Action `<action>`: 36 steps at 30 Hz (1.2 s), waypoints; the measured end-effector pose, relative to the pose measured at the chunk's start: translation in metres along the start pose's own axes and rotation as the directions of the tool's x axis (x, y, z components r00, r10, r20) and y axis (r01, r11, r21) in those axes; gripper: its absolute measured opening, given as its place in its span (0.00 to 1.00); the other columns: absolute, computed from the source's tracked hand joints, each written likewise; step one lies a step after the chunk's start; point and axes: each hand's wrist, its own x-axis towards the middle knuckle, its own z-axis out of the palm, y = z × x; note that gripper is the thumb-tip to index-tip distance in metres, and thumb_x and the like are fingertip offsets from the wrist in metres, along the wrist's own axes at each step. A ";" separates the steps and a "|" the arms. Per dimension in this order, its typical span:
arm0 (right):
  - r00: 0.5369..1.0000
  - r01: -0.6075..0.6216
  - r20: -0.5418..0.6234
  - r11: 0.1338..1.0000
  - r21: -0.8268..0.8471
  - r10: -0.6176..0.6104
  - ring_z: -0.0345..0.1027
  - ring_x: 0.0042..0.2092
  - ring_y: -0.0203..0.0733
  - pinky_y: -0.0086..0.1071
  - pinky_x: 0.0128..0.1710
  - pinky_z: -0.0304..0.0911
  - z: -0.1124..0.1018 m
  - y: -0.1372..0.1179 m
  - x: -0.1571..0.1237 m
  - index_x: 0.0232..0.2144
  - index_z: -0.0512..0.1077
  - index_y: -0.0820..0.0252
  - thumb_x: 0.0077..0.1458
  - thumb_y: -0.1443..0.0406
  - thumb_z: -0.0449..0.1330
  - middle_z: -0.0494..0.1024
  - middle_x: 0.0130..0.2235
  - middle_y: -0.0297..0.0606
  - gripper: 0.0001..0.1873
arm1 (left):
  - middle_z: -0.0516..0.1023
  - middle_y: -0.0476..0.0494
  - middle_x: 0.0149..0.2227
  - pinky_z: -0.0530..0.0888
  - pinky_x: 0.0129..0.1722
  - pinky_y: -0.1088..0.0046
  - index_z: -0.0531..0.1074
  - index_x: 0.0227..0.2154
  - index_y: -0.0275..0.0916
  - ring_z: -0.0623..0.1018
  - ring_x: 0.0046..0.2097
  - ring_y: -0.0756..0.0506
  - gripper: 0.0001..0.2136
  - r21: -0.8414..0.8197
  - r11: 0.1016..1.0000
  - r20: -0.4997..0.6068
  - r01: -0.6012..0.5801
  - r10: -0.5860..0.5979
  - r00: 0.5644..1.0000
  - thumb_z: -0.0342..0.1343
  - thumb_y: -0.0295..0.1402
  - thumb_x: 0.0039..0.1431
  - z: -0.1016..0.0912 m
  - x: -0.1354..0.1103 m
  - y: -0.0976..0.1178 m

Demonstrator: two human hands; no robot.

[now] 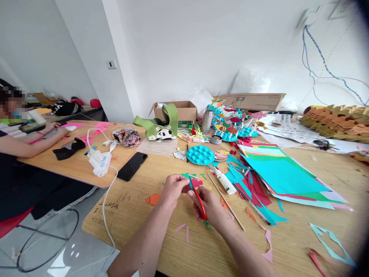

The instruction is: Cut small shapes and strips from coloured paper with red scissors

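Observation:
My right hand (pixel 210 209) is closed around the red-handled scissors (pixel 201 204), whose blades point up and to the left. Just beside the blades, my left hand (pixel 173 188) pinches a small piece of blue-green paper (pixel 186 176); its outline is partly hidden by the fingers. An orange paper fish (pixel 152 199) lies to the left of my left wrist. Beyond my hands sit a round blue paper piece (pixel 200 154) with raised folds and a white glue bottle (pixel 225 181). A thin wooden stick (pixel 226 202) lies right of my right hand.
Stacked coloured paper sheets (pixel 288 173) lie at the right, near blue and red scraps. On the left are a black phone (pixel 132 166) and a white power strip (pixel 99 161). A green panda bag (pixel 161 129) and metal bottle (pixel 206 122) stand behind. Another person's arm (pixel 37 144) rests at far left.

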 end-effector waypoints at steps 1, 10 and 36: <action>1.000 0.005 -0.003 1.000 0.001 -0.005 0.59 0.12 0.32 0.24 0.09 0.50 0.000 0.000 0.000 0.23 0.54 0.56 0.44 0.45 0.58 0.65 0.14 0.23 0.25 | 0.74 0.47 0.18 0.67 0.21 0.77 0.68 0.16 0.34 0.72 0.20 0.51 0.06 -0.001 1.000 0.000 0.000 0.000 1.000 0.61 0.29 0.37 0.000 0.000 0.000; 0.999 0.014 -0.037 1.000 -0.024 -0.015 0.60 0.13 0.32 0.24 0.10 0.51 0.003 -0.004 -0.002 0.23 0.54 0.56 0.44 0.45 0.58 0.65 0.15 0.23 0.24 | 0.75 0.46 0.18 0.68 0.22 0.77 0.68 0.17 0.34 0.72 0.20 0.51 0.06 -0.004 1.000 -0.003 0.012 -0.012 1.000 0.60 0.29 0.37 -0.002 0.001 -0.002; 0.999 0.009 -0.052 1.000 -0.013 -0.010 0.58 0.12 0.31 0.23 0.09 0.49 0.004 -0.007 -0.004 0.22 0.54 0.55 0.41 0.44 0.59 0.63 0.14 0.22 0.26 | 0.74 0.48 0.17 0.67 0.22 0.78 0.68 0.16 0.35 0.71 0.20 0.52 0.05 0.043 0.999 0.003 0.002 -0.002 1.000 0.59 0.29 0.37 -0.002 0.000 0.000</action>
